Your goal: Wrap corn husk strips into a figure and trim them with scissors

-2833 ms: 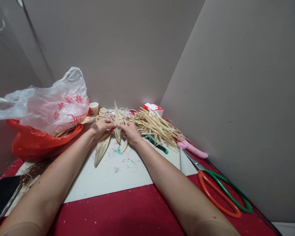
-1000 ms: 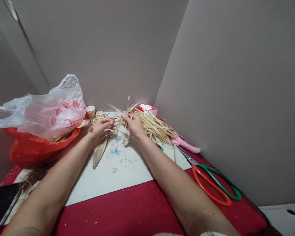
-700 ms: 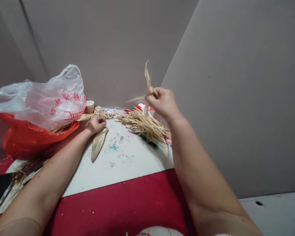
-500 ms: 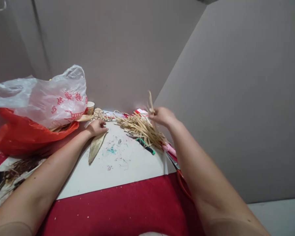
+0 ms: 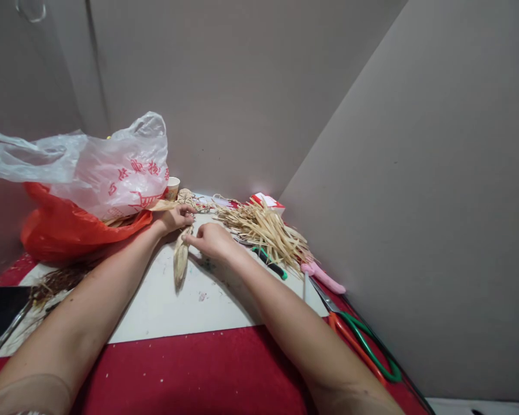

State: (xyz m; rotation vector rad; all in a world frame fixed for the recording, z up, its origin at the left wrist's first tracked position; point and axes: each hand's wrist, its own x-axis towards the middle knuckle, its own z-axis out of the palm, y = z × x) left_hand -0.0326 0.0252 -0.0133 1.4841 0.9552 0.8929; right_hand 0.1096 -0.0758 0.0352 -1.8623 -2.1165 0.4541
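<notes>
A dried tan leaf (image 5: 180, 260) lies on the white board (image 5: 207, 305), its tip pointing toward me. My left hand (image 5: 176, 218) rests at the leaf's far end with fingers curled around it. My right hand (image 5: 211, 240) sits just right of the leaf, fingers pinched on its upper edge. A heap of pale split strips (image 5: 266, 229) lies to the right of both hands.
A red bag (image 5: 69, 233) under a clear printed plastic bag (image 5: 108, 170) fills the left. A paper cup (image 5: 172, 187) and a red-white box (image 5: 268, 202) stand at the back. A green-handled tool (image 5: 270, 264), pink-handled knife (image 5: 324, 278) and orange-green scissors (image 5: 363, 346) lie right; a dark phone (image 5: 0, 311) lies left.
My right hand lifted a bunch of strips high, dropped them on the heap at the right, then came back down to the leaf beside my left hand.
</notes>
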